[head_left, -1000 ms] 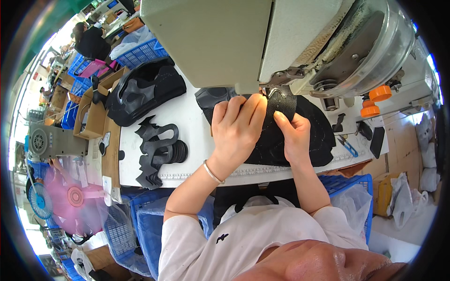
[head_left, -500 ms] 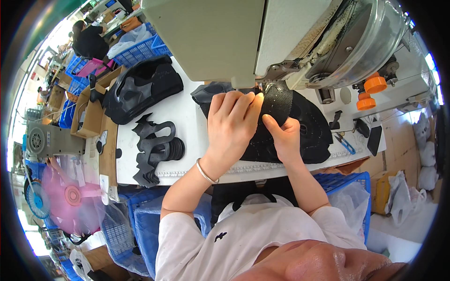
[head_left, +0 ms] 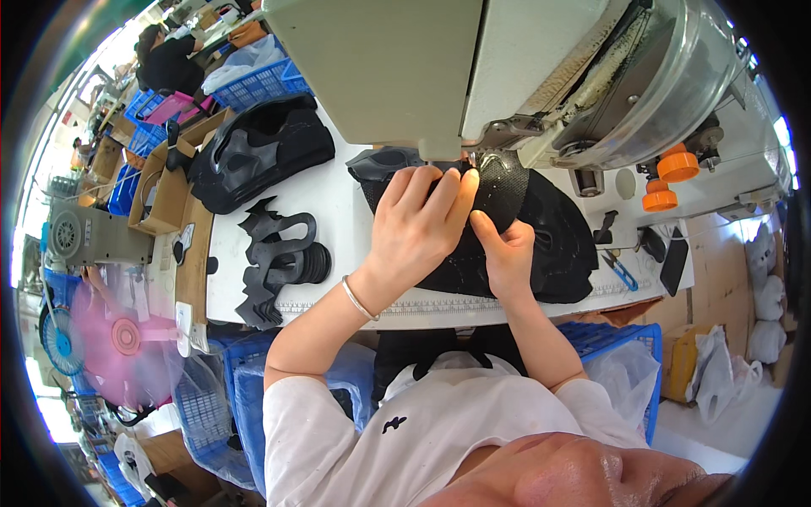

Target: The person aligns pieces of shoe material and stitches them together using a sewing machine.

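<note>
Under the head of a pale grey sewing machine (head_left: 380,72) lies a black fabric piece (head_left: 562,249) with a glossy mesh panel (head_left: 509,190) at its upper part. My left hand (head_left: 418,220), with a bangle at the wrist, has its fingers bent together over the piece, close to the needle area. Its fingertips partly cover the spot being worked. My right hand (head_left: 508,253) pinches the mesh panel's lower edge, the thumb pointing up toward the left fingertips. The needle itself is hard to make out.
Left on the white table are a stack of black moulded pieces (head_left: 262,156) and dark wavy cut-outs (head_left: 283,262). Blue-handled snips (head_left: 621,270) and a black phone-like slab (head_left: 673,256) lie at right. Blue crates (head_left: 203,406) stand below; a pink fan (head_left: 127,338) spins at left.
My left wrist and forearm have swung slightly left, and my right hand has shifted a little left. Both hands keep hold of the black piece. The whole view has tilted slightly.
</note>
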Demonstrator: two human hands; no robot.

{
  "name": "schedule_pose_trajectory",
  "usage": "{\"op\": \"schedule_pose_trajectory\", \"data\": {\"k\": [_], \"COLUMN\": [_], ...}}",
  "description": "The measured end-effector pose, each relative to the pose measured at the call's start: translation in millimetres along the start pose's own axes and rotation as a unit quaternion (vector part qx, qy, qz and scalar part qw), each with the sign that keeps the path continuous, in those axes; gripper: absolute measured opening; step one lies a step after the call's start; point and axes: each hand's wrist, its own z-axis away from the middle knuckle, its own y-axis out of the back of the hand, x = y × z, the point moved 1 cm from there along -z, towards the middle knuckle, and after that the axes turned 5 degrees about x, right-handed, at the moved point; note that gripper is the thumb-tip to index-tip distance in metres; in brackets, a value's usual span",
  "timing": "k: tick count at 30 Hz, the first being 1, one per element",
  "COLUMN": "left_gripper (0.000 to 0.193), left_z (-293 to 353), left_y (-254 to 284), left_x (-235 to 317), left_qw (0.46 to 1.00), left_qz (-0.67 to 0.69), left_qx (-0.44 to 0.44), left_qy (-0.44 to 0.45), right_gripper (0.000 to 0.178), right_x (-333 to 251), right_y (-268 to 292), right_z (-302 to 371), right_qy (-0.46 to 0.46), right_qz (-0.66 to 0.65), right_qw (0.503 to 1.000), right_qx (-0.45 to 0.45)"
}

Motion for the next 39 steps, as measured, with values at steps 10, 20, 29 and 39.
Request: {"op": "schedule_pose_trajectory", "data": {"k": [10,20,29,39], "left_gripper": [0.043,0.043,0.045,0.039], "left_z": [1.2,0.3,1.7,-6.3], "left_y": [-2.1,-3.6,-3.9,3.5], "left_x": [1.5,0.7,-2.1,-0.6], "left_qw": [0.999,1.0,1.0,1.0], "left_qz": [-0.03,-0.028,-0.012,0.011], "left_qx": [0.004,0.014,0.012,-0.023], "left_qy": [-0.009,-0.002,0.0,0.016], "right_gripper": [0.011,0.011,0.011,0.013], "right_x": [0.7,-6.8,-6.9,-12.8], "right_y": [5.6,-0.3,-0.4,1.7], "right_z": [-0.7,-1.2,-0.3,-6.6], "right_qy": [-0.016,-0.01,0.014,-0.003], "right_qz": [0.018,0.014,0.042,0.036], "right_qw": [1.0,1.0,0.999,0.999], "right_qx": [0.003,0.005,-0.008,-0.006]}}
